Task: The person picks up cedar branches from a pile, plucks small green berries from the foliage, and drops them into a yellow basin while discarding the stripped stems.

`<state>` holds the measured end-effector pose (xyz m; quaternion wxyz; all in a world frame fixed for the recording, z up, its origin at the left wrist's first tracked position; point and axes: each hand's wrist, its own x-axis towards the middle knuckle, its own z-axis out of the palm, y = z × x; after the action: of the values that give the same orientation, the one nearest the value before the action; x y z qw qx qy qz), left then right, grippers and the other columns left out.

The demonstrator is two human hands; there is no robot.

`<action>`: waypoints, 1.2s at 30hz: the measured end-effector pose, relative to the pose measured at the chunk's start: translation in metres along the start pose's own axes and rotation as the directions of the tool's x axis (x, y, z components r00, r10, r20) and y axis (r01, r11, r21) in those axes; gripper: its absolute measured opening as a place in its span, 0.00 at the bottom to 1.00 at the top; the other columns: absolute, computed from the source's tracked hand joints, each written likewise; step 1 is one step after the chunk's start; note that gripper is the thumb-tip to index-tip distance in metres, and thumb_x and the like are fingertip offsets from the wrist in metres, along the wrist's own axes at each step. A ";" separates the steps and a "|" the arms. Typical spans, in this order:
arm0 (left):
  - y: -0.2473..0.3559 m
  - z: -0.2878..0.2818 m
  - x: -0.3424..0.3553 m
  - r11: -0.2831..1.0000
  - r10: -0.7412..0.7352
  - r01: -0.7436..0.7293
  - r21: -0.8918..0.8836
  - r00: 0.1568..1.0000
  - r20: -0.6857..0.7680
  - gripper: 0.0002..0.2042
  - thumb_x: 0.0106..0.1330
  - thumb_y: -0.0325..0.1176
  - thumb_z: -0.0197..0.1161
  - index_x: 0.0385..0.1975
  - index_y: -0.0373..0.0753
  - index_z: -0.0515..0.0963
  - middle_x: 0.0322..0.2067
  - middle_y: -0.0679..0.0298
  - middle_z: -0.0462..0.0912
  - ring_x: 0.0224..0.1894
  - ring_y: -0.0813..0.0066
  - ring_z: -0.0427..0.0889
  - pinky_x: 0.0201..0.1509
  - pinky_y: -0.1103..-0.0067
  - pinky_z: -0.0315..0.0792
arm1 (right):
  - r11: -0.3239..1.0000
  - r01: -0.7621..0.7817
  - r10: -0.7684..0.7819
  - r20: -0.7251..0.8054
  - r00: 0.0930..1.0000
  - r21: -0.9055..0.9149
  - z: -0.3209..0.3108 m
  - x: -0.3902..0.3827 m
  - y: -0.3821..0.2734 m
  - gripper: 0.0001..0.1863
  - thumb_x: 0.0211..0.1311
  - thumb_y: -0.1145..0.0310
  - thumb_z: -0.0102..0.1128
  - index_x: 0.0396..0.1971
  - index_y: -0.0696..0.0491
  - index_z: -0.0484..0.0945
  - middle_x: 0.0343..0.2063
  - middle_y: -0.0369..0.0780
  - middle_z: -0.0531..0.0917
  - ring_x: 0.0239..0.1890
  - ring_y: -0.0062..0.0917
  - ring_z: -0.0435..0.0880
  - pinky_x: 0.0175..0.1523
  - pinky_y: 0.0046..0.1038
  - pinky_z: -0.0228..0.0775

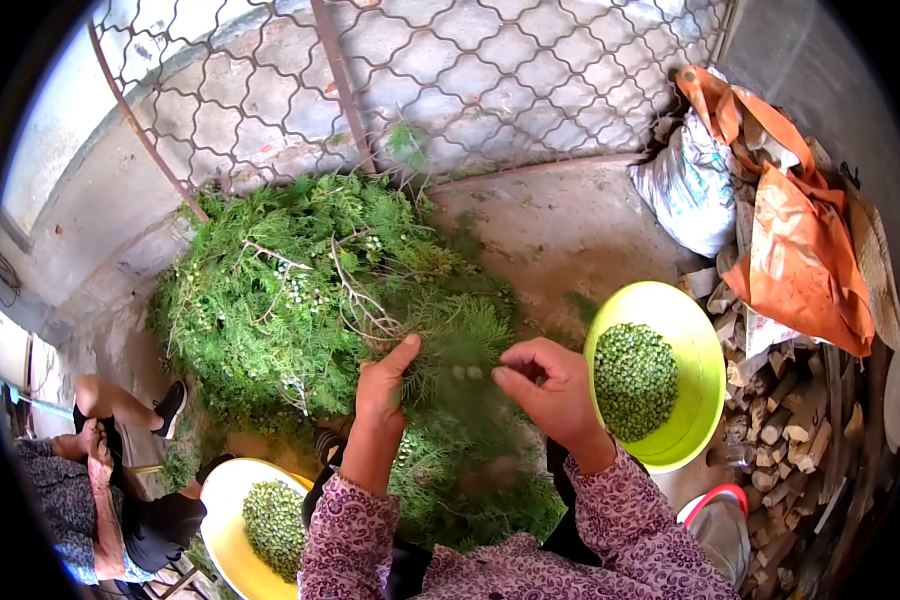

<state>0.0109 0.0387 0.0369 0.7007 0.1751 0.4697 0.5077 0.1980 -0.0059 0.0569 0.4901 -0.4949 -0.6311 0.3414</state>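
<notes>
A bare concrete floor [570,230] runs up to a metal lattice gate [470,70] and a pale wall. A big heap of green conifer branches [290,290] lies on the floor in front of the person, reaching from the gate to their lap.

The left hand [382,385] holds a leafy sprig [450,370] upright, thumb raised and fingers wrapped around the foliage. The right hand [550,385] is just beside it, fingertips pinched together at the sprig's edge; whether a green berry sits between them cannot be told. Both sleeves are pink with a small pattern.

To the right of the right hand, touching nothing, a yellow-green bowl [695,340] stands on the floor, partly filled with small green berries [635,378]. A second yellow bowl [225,520] with berries sits lower left, beside another person [120,480] seated there in dark clothes.

On the far right lie a white sack [685,190], an orange cloth [805,250] and a pile of chopped firewood [780,420].
</notes>
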 end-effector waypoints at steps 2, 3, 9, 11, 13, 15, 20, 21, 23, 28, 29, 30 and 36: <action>0.000 -0.002 0.000 0.999 0.030 -0.030 0.034 0.999 -0.010 0.20 0.48 0.34 0.68 0.36 0.26 0.73 0.35 0.52 0.78 0.34 0.67 0.79 0.41 0.73 0.74 | 0.998 0.048 -0.048 0.001 0.999 -0.040 0.005 -0.002 0.003 0.06 0.48 0.76 0.61 0.27 0.59 0.75 0.22 0.34 0.75 0.22 0.11 0.70 0.28 0.15 0.62; -0.002 -0.002 0.002 0.999 0.040 -0.040 0.003 0.998 -0.055 0.22 0.49 0.31 0.66 0.39 0.23 0.67 0.35 0.49 0.77 0.33 0.64 0.80 0.38 0.72 0.75 | 0.997 0.038 -0.037 0.021 0.999 -0.062 0.008 -0.003 0.004 0.07 0.48 0.75 0.61 0.28 0.59 0.75 0.22 0.34 0.75 0.23 0.12 0.71 0.28 0.15 0.63; -0.014 -0.004 0.007 0.998 0.019 -0.024 -0.059 0.995 -0.094 0.29 0.50 0.30 0.67 0.42 0.19 0.57 0.36 0.46 0.75 0.33 0.62 0.79 0.35 0.71 0.76 | 0.960 0.125 -0.111 0.069 0.991 -0.252 0.017 -0.002 0.005 0.10 0.44 0.75 0.63 0.30 0.58 0.75 0.25 0.39 0.75 0.25 0.20 0.75 0.28 0.20 0.66; -0.019 -0.008 0.012 0.999 0.024 -0.028 -0.029 0.991 -0.134 0.29 0.49 0.30 0.67 0.42 0.19 0.57 0.36 0.46 0.75 0.33 0.63 0.79 0.35 0.72 0.76 | 0.894 0.210 -0.186 0.100 0.978 -0.395 0.019 -0.001 0.007 0.11 0.43 0.74 0.63 0.29 0.58 0.75 0.26 0.40 0.75 0.25 0.24 0.76 0.28 0.21 0.66; -0.023 -0.014 0.018 1.000 0.006 -0.008 -0.022 0.997 -0.078 0.25 0.49 0.30 0.67 0.39 0.18 0.63 0.34 0.48 0.76 0.31 0.64 0.79 0.34 0.73 0.76 | 0.906 0.189 -0.162 0.102 0.982 -0.379 0.018 -0.001 0.006 0.10 0.44 0.74 0.62 0.28 0.58 0.75 0.25 0.40 0.75 0.24 0.22 0.76 0.27 0.21 0.65; -0.017 -0.013 0.013 1.000 0.018 -0.019 -0.022 0.997 -0.069 0.23 0.49 0.30 0.67 0.37 0.20 0.66 0.33 0.49 0.77 0.31 0.65 0.80 0.35 0.73 0.76 | 0.916 0.170 -0.141 0.104 0.984 -0.364 0.018 -0.002 0.003 0.09 0.44 0.73 0.62 0.27 0.58 0.74 0.23 0.40 0.75 0.24 0.21 0.75 0.27 0.21 0.65; -0.015 -0.010 0.011 0.997 0.072 -0.073 -0.006 0.996 -0.042 0.17 0.49 0.30 0.67 0.31 0.23 0.73 0.32 0.51 0.78 0.30 0.66 0.80 0.35 0.73 0.75 | 0.966 -0.255 0.231 0.303 0.924 0.043 0.014 -0.001 -0.005 0.04 0.47 0.74 0.59 0.24 0.57 0.74 0.19 0.34 0.75 0.22 0.16 0.72 0.26 0.19 0.63; -0.013 -0.013 0.014 0.997 0.052 -0.056 -0.051 0.996 -0.069 0.17 0.49 0.30 0.67 0.32 0.23 0.73 0.32 0.51 0.78 0.31 0.66 0.79 0.36 0.73 0.75 | 0.966 -0.255 0.230 0.306 0.924 0.046 0.011 -0.002 -0.007 0.04 0.47 0.74 0.59 0.24 0.57 0.74 0.19 0.34 0.75 0.22 0.16 0.72 0.26 0.19 0.63; -0.011 -0.018 0.018 0.994 0.034 -0.044 -0.098 0.995 -0.095 0.17 0.49 0.30 0.67 0.33 0.23 0.72 0.32 0.51 0.78 0.31 0.66 0.79 0.36 0.73 0.75 | 0.932 -0.304 0.167 0.512 0.843 0.197 0.000 -0.003 -0.010 0.04 0.50 0.75 0.55 0.26 0.57 0.72 0.23 0.35 0.77 0.23 0.18 0.73 0.26 0.18 0.65; -0.006 -0.012 0.009 0.991 0.108 -0.117 -0.060 0.985 -0.135 0.17 0.50 0.28 0.66 0.36 0.24 0.70 0.33 0.52 0.77 0.32 0.66 0.79 0.37 0.72 0.75 | 0.391 -0.630 0.264 0.574 0.776 0.671 -0.001 0.003 -0.001 0.09 0.53 0.75 0.48 0.36 0.54 0.68 0.36 0.40 0.75 0.32 0.20 0.75 0.30 0.19 0.69; -0.008 -0.011 0.009 0.991 0.109 -0.118 -0.060 0.985 -0.136 0.17 0.50 0.28 0.66 0.36 0.24 0.70 0.33 0.52 0.77 0.32 0.66 0.79 0.37 0.72 0.75 | 0.424 -0.618 0.285 0.550 0.785 0.662 0.000 0.004 0.000 0.07 0.55 0.74 0.48 0.35 0.56 0.68 0.31 0.39 0.76 0.27 0.19 0.75 0.27 0.17 0.67; -0.010 -0.009 0.008 0.987 0.135 -0.144 -0.077 0.984 -0.116 0.18 0.50 0.28 0.66 0.36 0.25 0.69 0.33 0.52 0.77 0.33 0.66 0.79 0.37 0.73 0.75 | 0.457 -0.606 0.304 0.526 0.794 0.651 0.002 0.005 0.001 0.06 0.56 0.73 0.47 0.33 0.57 0.68 0.27 0.39 0.77 0.22 0.19 0.74 0.24 0.15 0.65; -0.014 -0.002 0.002 0.984 0.125 -0.140 -0.113 0.984 -0.129 0.17 0.51 0.28 0.66 0.37 0.26 0.69 0.34 0.55 0.77 0.34 0.68 0.79 0.37 0.73 0.75 | 0.872 -0.455 0.413 0.230 0.882 0.180 0.024 0.000 0.022 0.10 0.57 0.66 0.53 0.27 0.59 0.73 0.20 0.32 0.75 0.18 0.10 0.71 0.22 0.14 0.62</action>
<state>0.0165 0.0344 0.0247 0.6449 0.1317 0.4667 0.5907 0.1819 0.0018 0.0300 0.3940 -0.5309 -0.5022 0.5575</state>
